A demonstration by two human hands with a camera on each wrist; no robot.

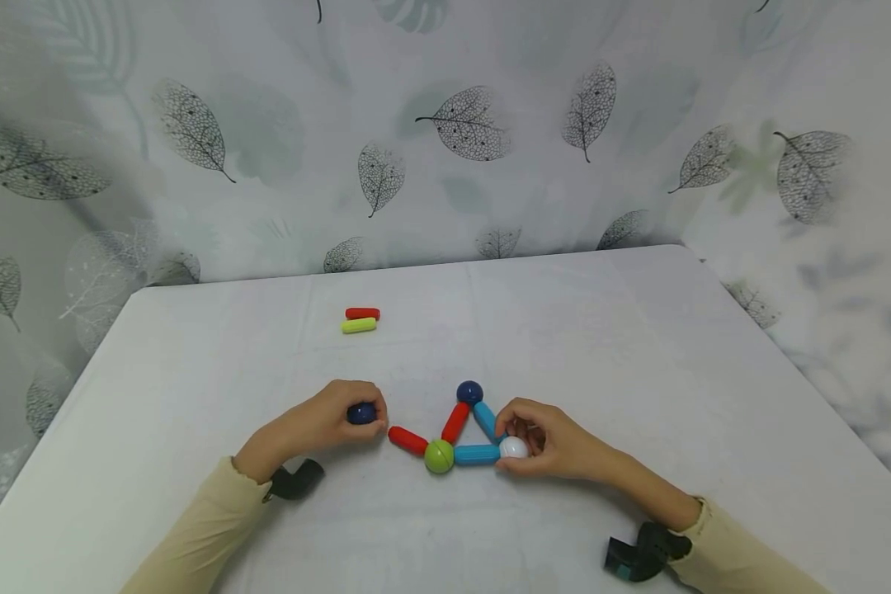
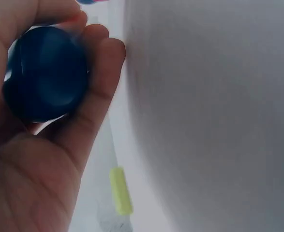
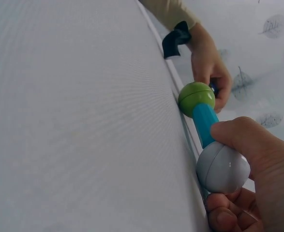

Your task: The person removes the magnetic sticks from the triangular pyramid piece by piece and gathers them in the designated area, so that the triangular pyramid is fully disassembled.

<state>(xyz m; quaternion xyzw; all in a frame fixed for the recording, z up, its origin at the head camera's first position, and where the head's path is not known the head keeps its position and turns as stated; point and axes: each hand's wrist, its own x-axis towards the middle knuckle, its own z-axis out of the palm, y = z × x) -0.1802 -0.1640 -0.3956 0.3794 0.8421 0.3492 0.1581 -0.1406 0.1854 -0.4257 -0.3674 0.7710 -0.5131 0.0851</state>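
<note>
My left hand holds a dark blue ball in its curled fingers, just left of the free end of a red rod. That rod runs from a green ball, one corner of a flat triangle. Another red rod joins the green ball to a second dark blue ball at the top. Light blue rods form the other two sides, meeting at a white ball. With thumb and fingers, my right hand grips the white ball, its thumb also against the blue rod in the right wrist view.
Farther back on the white table lie a loose red rod and a yellow-green rod, side by side. Behind the table hangs a leaf-print cloth. Dark devices are strapped at both wrists.
</note>
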